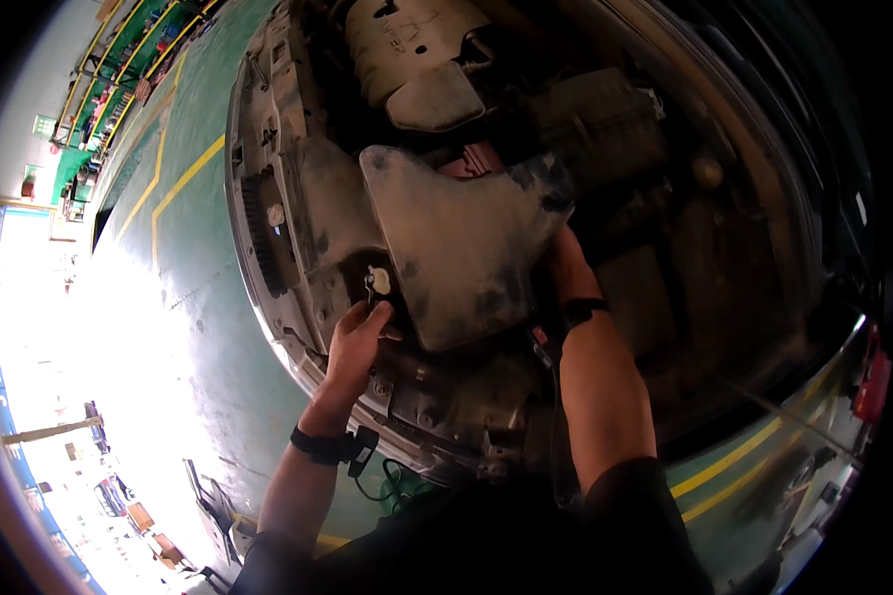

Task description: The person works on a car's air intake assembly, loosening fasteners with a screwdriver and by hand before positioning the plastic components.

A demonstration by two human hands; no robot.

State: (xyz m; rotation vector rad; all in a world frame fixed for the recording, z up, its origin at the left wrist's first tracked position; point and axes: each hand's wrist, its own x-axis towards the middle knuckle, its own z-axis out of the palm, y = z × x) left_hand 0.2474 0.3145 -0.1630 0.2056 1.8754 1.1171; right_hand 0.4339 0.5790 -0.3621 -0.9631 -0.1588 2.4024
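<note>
A dusty, flat plastic cover [456, 258] with dark smudges lies at a slight slant in the car's engine bay, beside a small white part with a metal fitting [379, 281]. My left hand [362, 335] is just below that white part, at the cover's lower left edge, fingers curled; what they hold is unclear. My right hand [573, 266] reaches to the cover's right edge, its fingers hidden behind it. A reddish part [471, 159] shows above the cover.
The car's front rail [276, 198] curves along the left. An engine cover [417, 40] and a dark housing [595, 119] sit farther in. Green floor [169, 258] with yellow lines, shelving [119, 69] and a bright doorway [30, 288] lie left; a red object [868, 372] is far right.
</note>
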